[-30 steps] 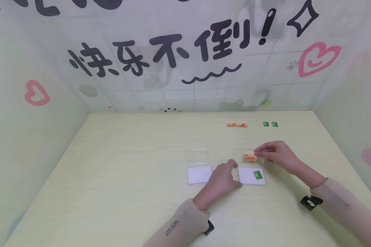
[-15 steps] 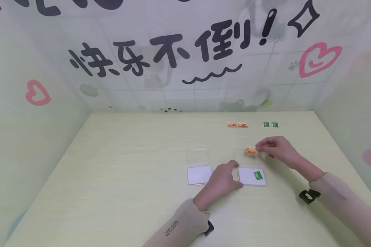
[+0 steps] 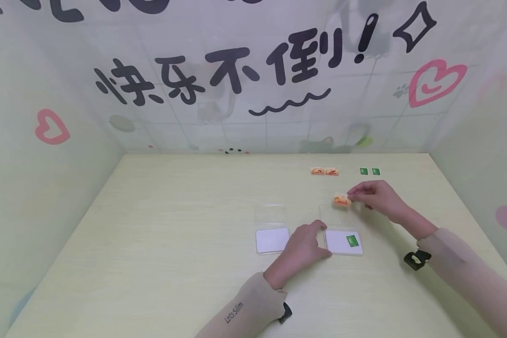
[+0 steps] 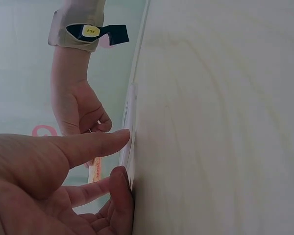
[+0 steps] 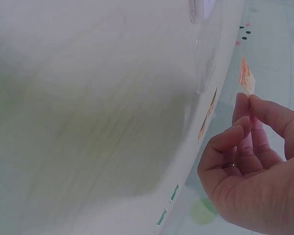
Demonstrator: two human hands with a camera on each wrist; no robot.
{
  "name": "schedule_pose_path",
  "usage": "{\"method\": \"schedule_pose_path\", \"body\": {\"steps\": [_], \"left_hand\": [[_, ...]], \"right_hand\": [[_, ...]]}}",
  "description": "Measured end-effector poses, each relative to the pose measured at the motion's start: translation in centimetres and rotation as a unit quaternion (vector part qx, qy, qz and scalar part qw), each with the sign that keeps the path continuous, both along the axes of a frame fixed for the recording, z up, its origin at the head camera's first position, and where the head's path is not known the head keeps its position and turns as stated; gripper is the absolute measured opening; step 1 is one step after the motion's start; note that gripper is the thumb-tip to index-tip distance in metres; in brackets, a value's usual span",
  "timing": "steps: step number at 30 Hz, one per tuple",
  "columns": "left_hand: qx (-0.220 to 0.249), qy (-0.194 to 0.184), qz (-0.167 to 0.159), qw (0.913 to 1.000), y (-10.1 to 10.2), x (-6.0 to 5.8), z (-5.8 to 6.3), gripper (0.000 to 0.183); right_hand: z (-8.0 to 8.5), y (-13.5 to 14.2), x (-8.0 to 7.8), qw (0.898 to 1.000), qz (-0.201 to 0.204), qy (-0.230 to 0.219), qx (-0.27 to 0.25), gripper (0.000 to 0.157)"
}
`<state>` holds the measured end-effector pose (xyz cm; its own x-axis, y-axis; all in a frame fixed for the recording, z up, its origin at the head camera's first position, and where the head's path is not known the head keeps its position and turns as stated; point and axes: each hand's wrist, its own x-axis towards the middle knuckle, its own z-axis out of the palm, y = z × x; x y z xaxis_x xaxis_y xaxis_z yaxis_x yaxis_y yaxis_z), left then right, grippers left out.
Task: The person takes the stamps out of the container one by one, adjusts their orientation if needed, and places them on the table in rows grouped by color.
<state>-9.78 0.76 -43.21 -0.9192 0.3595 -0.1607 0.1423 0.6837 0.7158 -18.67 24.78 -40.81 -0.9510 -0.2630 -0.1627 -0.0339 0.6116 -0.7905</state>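
My right hand (image 3: 379,198) pinches an orange-and-white stamp (image 3: 341,200) by its edge between thumb and fingertips, raised above the table behind the right clear plastic case. That case's lid (image 3: 330,214) lies folded back. A white card (image 3: 337,241) fills its base, and a green stamp (image 3: 352,241) sits on the card's right side. With thumb and index finger spread, my left hand (image 3: 302,245) grips the left end of the base at its front and back corners. The right wrist view shows the pinched orange stamp (image 5: 245,76) edge-up beyond the fingertips.
Left of my left hand lies a second clear case with a white card (image 3: 272,240), its lid (image 3: 270,214) folded back. Toward the table's far edge are two orange stamps (image 3: 324,172) and, right of them, two green stamps (image 3: 369,172). Printed walls (image 3: 245,136) enclose the table.
My right hand has moved the orange stamp back and up, from over the clear lid to beyond its far edge. My left hand has stayed at the case.
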Motion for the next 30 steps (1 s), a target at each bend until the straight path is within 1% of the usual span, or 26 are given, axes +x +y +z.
{"method": "schedule_pose_path", "body": {"steps": [10, 19, 30], "left_hand": [[0.003, 0.000, 0.002, 1.0000, -0.1, 0.1, 0.0, 0.057], [0.000, 0.003, 0.001, 1.0000, -0.1, 0.1, 0.0, 0.056], [-0.014, 0.016, -0.003, 0.9998, 0.0, 0.0, -0.1, 0.055]], "right_hand": [[0.3, -0.3, -1.0, 1.000, 0.003, -0.005, -0.002, 0.030], [0.2, -0.5, -1.9, 1.000, 0.005, -0.010, -0.021, 0.029], [0.4, -1.1, -2.8, 1.000, -0.002, -0.019, -0.019, 0.032]]}}
